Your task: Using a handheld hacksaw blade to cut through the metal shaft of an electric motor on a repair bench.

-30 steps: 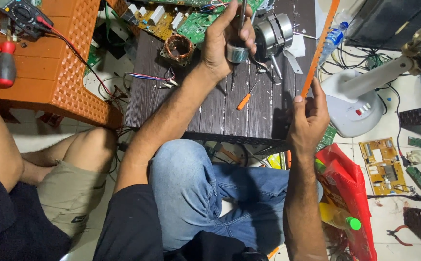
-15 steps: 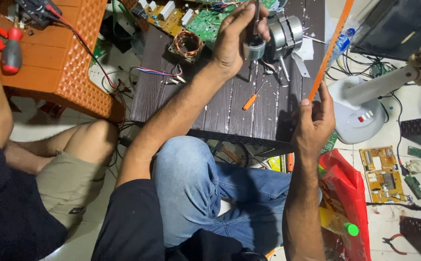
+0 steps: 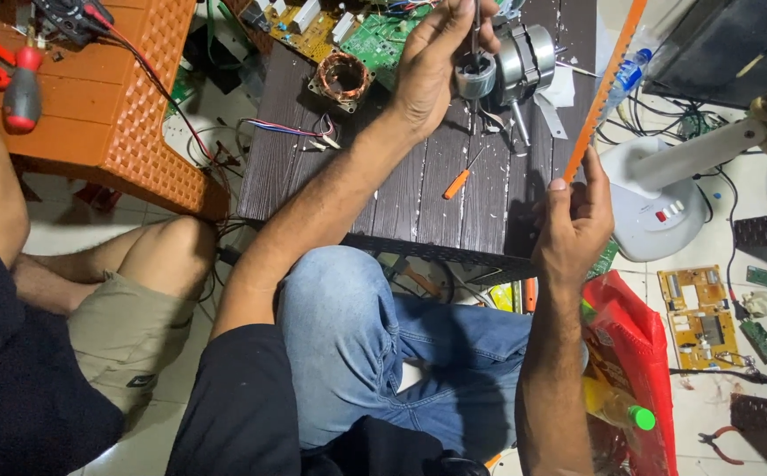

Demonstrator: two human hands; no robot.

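My left hand point(image 3: 436, 66) is stretched over the dark wooden table point(image 3: 401, 194). It is closed on a small grey rotor point(image 3: 476, 78) and its thin shaft, right beside a silver motor housing point(image 3: 531, 51). Off the table's right edge, my right hand point(image 3: 573, 220) grips the lower end of a long orange strip point(image 3: 610, 81) that slants up and to the right. A small orange-handled screwdriver point(image 3: 456, 183) lies on the table between my hands. A copper-wound stator point(image 3: 344, 78) and a green circuit board point(image 3: 381, 40) sit at the far end.
Another person in khaki shorts point(image 3: 128, 326) sits at my left, next to an orange plastic stool point(image 3: 110, 115) carrying a red-handled screwdriver point(image 3: 22, 88). On the right floor are a white fan base point(image 3: 656, 211), a water bottle point(image 3: 627, 75), a red bag point(image 3: 634, 353), a yellow circuit board point(image 3: 700, 317) and pliers point(image 3: 718, 439).
My left hand has shifted slightly right while keeping hold of the rotor. My right hand still holds the orange strip in nearly the same place.
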